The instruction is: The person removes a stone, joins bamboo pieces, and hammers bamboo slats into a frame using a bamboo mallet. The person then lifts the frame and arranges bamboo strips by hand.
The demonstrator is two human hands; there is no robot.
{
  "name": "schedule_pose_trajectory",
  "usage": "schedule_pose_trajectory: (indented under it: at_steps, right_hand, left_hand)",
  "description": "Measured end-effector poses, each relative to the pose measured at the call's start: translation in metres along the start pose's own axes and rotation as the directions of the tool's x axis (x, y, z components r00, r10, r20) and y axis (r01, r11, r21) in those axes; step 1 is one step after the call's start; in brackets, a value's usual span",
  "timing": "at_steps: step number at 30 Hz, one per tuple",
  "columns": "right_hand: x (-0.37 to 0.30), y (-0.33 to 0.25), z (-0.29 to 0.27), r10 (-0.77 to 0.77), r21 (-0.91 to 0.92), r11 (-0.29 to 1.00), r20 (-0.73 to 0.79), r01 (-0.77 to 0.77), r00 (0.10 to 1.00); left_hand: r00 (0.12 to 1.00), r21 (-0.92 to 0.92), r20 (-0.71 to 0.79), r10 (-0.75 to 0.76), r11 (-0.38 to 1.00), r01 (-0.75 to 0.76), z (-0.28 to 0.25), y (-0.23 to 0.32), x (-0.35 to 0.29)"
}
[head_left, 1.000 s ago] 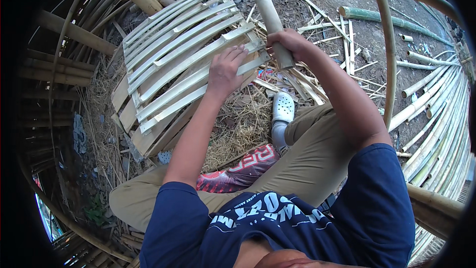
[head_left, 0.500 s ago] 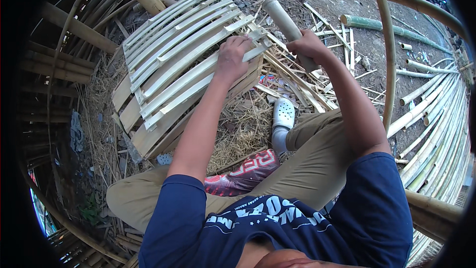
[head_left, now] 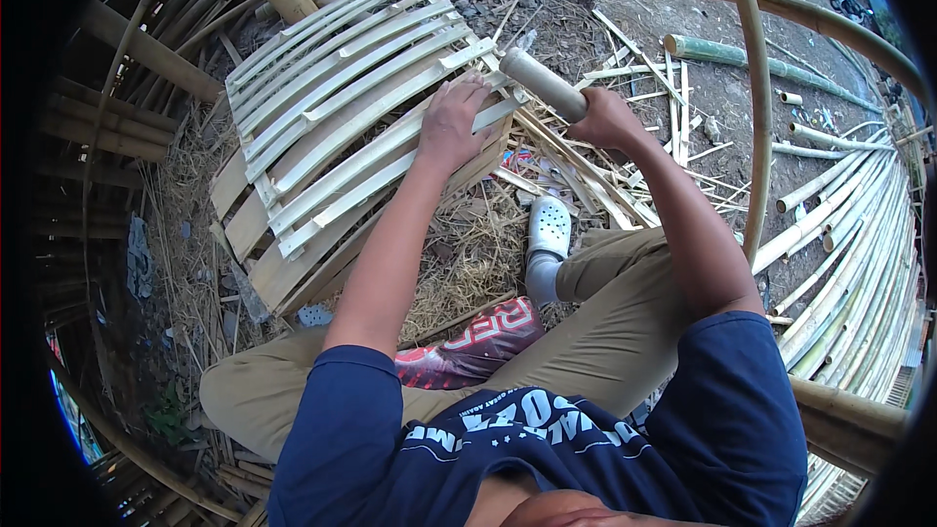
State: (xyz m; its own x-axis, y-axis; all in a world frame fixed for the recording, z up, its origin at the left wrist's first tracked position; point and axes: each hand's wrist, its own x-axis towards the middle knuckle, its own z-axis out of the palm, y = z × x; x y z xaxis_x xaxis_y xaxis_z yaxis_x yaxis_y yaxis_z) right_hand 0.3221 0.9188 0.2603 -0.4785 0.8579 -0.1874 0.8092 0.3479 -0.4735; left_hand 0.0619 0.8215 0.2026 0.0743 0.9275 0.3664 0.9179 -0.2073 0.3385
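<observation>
- Bamboo poles (head_left: 851, 273) lie stacked along the right side; I judge they sit there to leave the ground around the seated person free for working.
- Bamboo slat panel (head_left: 342, 105) lies ahead and to the left, its strips running roughly parallel with narrow gaps. From my remote seat, that spot looks chosen to suit both arms' reach.
- Flat planks (head_left: 283, 278) show beneath the panel, probably there to give it firm backing above the loose straw (head_left: 459, 278).
- Wooden club (head_left: 540, 83), a plain pale cylinder, is raised at a slant, its far end near the panel's right-hand edge. I cannot tell whether the two touch.
- Left hand (head_left: 453, 125) is spread palm down across the slats near that edge, fingers extended; I read this as steadying them.
- Right hand (head_left: 605, 121) is closed around the club's near end, which I take as leaving most of its length free.
- Split bamboo strips (head_left: 680, 109) are strewn beyond the right hand, apparently just set aside as loose pieces.
</observation>
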Motion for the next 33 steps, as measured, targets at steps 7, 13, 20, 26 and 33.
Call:
schedule_pose_trajectory:
  at_steps: [7,13,20,26,33]
  right_hand:
    - [-0.005,-0.005,0.012,-0.028,-0.072,0.997,-0.028,0.026,0.999]
    - [-0.003,0.001,0.028,0.071,-0.103,0.991,-0.147,-0.086,0.987]
    - [-0.005,-0.02,0.03,0.108,-0.049,0.993,-0.071,-0.112,0.992]
    - [-0.017,-0.053,0.005,0.139,0.367,0.928,-0.506,0.066,0.852]
    - [-0.004,-0.04,0.022,0.135,0.255,0.964,-0.222,-0.076,0.966]
  left_hand:
    - [0.997,0.257,0.07,0.039,0.965,-0.056,0.0,-0.01,-0.008]
    - [0.996,0.249,0.049,0.08,0.964,-0.09,0.014,-0.009,-0.011]
    - [0.996,0.197,0.041,0.079,0.977,-0.086,0.009,-0.011,-0.007]
    - [0.999,0.139,0.031,0.04,0.989,-0.044,0.002,-0.017,-0.009]
    - [0.998,0.133,0.012,0.055,0.99,-0.056,0.011,-0.015,-0.011]
